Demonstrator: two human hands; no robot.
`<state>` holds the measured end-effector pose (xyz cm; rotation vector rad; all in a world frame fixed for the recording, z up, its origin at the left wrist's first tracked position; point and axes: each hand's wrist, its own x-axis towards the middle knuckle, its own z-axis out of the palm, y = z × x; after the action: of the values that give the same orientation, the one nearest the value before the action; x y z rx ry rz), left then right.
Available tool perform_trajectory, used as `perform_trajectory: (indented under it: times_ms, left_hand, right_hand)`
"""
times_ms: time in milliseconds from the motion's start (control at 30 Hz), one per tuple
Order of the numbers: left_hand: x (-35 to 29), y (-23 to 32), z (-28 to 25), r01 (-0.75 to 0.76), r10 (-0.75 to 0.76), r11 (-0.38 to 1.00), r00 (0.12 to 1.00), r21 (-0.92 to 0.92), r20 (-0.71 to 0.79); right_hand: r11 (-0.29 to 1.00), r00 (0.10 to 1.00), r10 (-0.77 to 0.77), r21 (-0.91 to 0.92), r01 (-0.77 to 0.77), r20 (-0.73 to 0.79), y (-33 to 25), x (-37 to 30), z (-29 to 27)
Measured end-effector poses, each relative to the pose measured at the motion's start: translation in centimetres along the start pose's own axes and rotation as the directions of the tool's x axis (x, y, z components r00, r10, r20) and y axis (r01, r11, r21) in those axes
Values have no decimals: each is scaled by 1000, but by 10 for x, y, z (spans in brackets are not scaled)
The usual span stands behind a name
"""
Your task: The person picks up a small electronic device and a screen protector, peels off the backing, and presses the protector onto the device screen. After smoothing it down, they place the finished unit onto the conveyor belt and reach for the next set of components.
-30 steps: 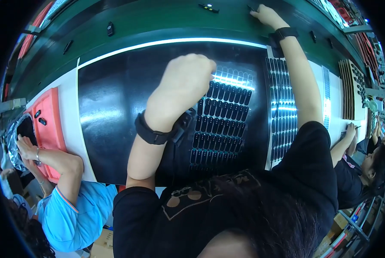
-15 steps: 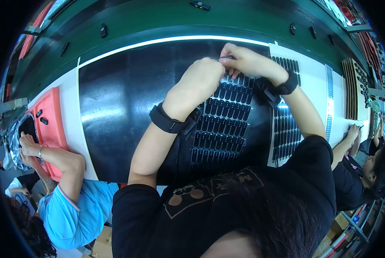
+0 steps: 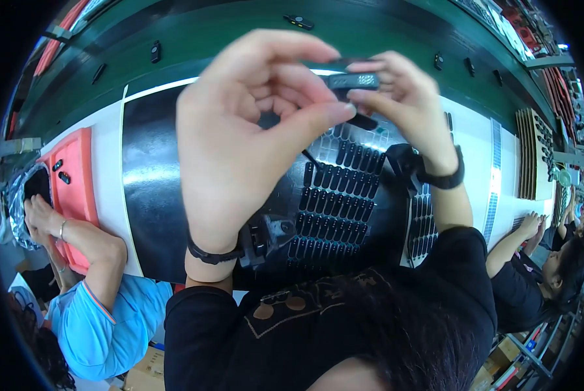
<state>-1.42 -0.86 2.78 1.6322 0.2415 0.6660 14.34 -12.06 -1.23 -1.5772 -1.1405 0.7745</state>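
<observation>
In front of me, above the dark mat, my right hand (image 3: 406, 98) is closed, pinching a small dark oblong device (image 3: 354, 81) between thumb and fingers. My left hand (image 3: 240, 124) curls in from the other side, its fingertips at the device's left end. A second dark, rounded piece (image 3: 365, 122) shows just beyond my left thumb tip; I cannot tell whether it is joined to the device. Below both hands lies a sheet bearing rows of black oblong pieces (image 3: 331, 202), with several gaps in its upper rows. Both wrists wear black straps with bulky modules.
Another sheet of black pieces (image 3: 421, 228) lies on the white surface to the right. A green conveyor belt (image 3: 227, 55) with scattered dark devices runs along the far side. One co-worker sits left by a red foam tray (image 3: 77, 195); another works right near stacked brown boards (image 3: 530, 156).
Both hands have come up and grown larger in view, my left one turning so its thumb and curled fingers show. The device between them is now visible.
</observation>
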Motion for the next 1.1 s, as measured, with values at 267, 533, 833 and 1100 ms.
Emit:
perform_trajectory:
  times_ms: [267, 533, 833, 1100]
  left_hand:
    - [-2, 4, -3, 11, -38, 980, 990, -196, -137]
    - [-1, 2, 6, 7, -32, 991, 982, -131, -187]
    - [1, 2, 6, 41, -63, 992, 980, -118, -190]
    - [-2, 3, 10, -5, 20, 996, 985, 86, -173]
  right_hand:
    - [920, 899, -385, -157, 358, -209, -42, -15, 11]
    - [883, 876, -438, -276, 378, -202, -45, -19, 16]
    - [886, 876, -423, -310, 345, -232, -46, -20, 16]
    - [869, 860, -453, -333, 366, -237, -43, -18, 21]
